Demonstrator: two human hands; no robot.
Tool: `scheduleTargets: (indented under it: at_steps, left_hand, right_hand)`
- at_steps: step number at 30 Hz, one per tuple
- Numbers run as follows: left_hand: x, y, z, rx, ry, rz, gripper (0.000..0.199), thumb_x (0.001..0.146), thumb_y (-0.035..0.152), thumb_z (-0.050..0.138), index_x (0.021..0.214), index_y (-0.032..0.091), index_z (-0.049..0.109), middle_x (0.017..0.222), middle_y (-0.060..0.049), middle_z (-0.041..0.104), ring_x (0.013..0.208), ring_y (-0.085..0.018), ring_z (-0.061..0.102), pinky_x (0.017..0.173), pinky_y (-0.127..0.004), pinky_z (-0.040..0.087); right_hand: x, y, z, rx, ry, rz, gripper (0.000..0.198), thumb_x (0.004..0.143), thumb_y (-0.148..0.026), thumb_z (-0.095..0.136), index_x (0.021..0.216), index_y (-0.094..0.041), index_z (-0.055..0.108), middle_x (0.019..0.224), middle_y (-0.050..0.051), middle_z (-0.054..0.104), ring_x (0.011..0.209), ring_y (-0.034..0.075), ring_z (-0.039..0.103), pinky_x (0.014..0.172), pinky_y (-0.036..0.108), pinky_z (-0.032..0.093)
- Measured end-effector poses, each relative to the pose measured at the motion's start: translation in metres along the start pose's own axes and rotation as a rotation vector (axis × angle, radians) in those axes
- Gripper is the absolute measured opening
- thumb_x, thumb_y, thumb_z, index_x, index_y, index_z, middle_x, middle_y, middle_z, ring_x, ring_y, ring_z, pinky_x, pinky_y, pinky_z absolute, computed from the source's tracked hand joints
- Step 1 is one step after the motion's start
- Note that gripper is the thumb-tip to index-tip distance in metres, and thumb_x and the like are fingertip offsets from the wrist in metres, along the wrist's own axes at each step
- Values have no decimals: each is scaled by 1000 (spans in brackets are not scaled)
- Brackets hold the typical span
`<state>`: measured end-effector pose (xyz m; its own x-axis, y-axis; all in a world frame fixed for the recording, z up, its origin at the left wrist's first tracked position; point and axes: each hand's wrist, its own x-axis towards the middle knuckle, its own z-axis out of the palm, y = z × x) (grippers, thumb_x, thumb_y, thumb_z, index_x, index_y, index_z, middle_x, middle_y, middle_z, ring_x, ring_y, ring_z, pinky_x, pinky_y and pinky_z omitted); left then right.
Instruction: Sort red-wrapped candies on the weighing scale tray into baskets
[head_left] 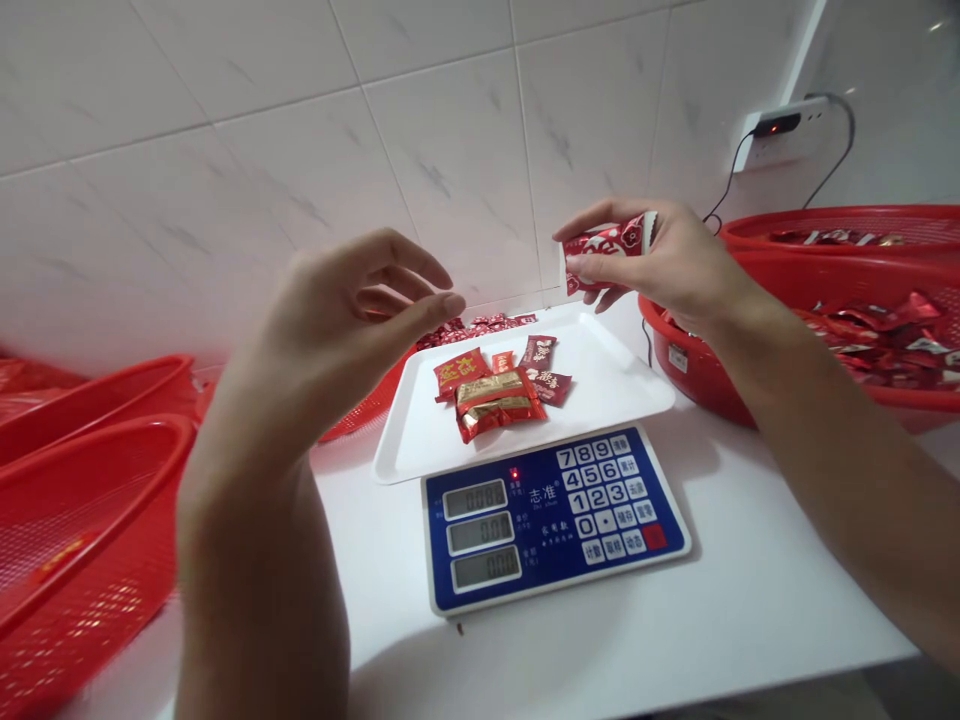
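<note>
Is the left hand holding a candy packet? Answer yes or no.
No: the left hand is empty, fingers curled above the scale tray.

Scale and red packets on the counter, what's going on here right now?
A person stands over a digital scale whose white tray carries a small pile of red and gold packets. The right hand pinches a red packet above the tray's far corner, beside a red basket full of similar packets. The left hand hovers empty, fingers curled, above the tray's left side. More red baskets sit on the left.
</note>
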<state>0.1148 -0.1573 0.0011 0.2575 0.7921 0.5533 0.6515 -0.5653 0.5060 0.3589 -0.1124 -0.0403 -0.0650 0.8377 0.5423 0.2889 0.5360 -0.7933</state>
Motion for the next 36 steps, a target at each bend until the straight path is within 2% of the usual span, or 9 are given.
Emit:
scheduleTargets:
  at_steps: [11, 16, 18, 20, 23, 25, 28, 32, 36]
  left_hand:
    - [2, -3, 3, -45, -5, 37, 8, 77, 24, 73, 80, 17, 70, 70, 2, 71, 66, -11, 66, 58, -20, 52]
    - [3, -6, 4, 16, -48, 34, 12, 82, 28, 72, 86, 18, 71, 73, 3, 72, 70, -11, 67, 60, -18, 51]
    - [4, -7, 4, 42, -67, 9, 12, 83, 31, 71, 86, 19, 71, 74, 3, 73, 71, -11, 67, 61, -18, 51]
    - [5, -6, 4, 49, -69, -10, 12, 82, 31, 71, 84, 20, 71, 73, 3, 73, 70, -11, 67, 61, -19, 51]
    - [6, -5, 3, 53, -72, -31, 12, 81, 32, 70, 83, 20, 71, 73, 3, 73, 68, -11, 66, 60, -20, 50]
    - [6, -4, 3, 53, -78, -40, 12, 81, 31, 70, 84, 19, 71, 74, 2, 73, 69, -11, 66, 60, -20, 49]
    - [5, -4, 4, 31, -93, -21, 12, 81, 30, 71, 85, 18, 71, 74, 2, 73, 70, -11, 67, 61, -20, 49]
    - [4, -2, 5, 39, -92, -19, 12, 83, 28, 70, 86, 17, 71, 74, 1, 72, 71, -12, 66, 63, -21, 50]
    - [3, -2, 6, 39, -72, -17, 13, 82, 30, 71, 86, 18, 71, 73, 2, 72, 71, -12, 66, 63, -22, 51]
  right_hand:
    - [0, 2, 1, 8, -13, -10, 25, 80, -20, 76, 104, -19, 70, 72, 1, 63, 65, 15, 61, 60, 28, 55]
    - [2, 4, 1, -207, -61, 5, 24, 84, -31, 72, 106, -21, 72, 79, 3, 67, 73, 17, 62, 69, 31, 52]
    - [2, 8, 3, -408, -143, -19, 25, 85, -36, 70, 105, -21, 74, 90, 6, 69, 86, 21, 62, 79, 33, 49]
    - [1, 13, 9, -578, -292, -15, 27, 85, -40, 68, 103, -21, 76, 99, 9, 68, 95, 23, 60, 84, 33, 45]
    - [-3, 17, 21, -668, -588, 68, 37, 79, -48, 72, 105, -22, 75, 103, 10, 66, 94, 24, 59, 79, 32, 43]
    - [-7, 17, 29, -727, -675, 73, 47, 73, -53, 75, 106, -20, 73, 102, 10, 66, 92, 25, 58, 74, 31, 41]
    - [-10, 14, 32, -827, -674, 50, 42, 74, -52, 73, 99, -18, 71, 97, 10, 66, 86, 23, 58, 68, 30, 38]
    - [-6, 10, 21, -853, -684, 164, 32, 72, -49, 74, 84, -20, 71, 85, 6, 69, 74, 19, 58, 58, 29, 34]
    - [0, 7, -2, -829, -543, 220, 18, 69, -38, 77, 74, -22, 72, 74, 2, 69, 67, 18, 59, 54, 29, 32]
